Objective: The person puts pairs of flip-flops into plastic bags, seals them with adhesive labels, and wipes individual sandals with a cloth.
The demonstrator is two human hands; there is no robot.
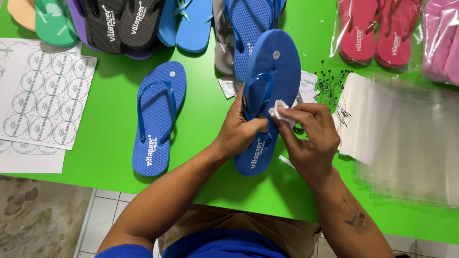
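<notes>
While the left hand (241, 129) pinches the strap of the blue flip-flop (267, 91), tilted up off the green bench (110, 157) at centre, that light grip could let it twist. At its 3 o'clock the right hand (308, 136) clasps a small white tag (278, 111) (half hidden), which might tear or drop among the black pins (332, 86) at 1 o'clock.

Sticker sheets (40, 95) lie left of 2 sandals (158, 119), plastic bags (406, 138) right.

Left hand (237, 130) curled in a grip, forearm slanting in; right hand (308, 134) pinching, fingertips (282, 113) together
</notes>
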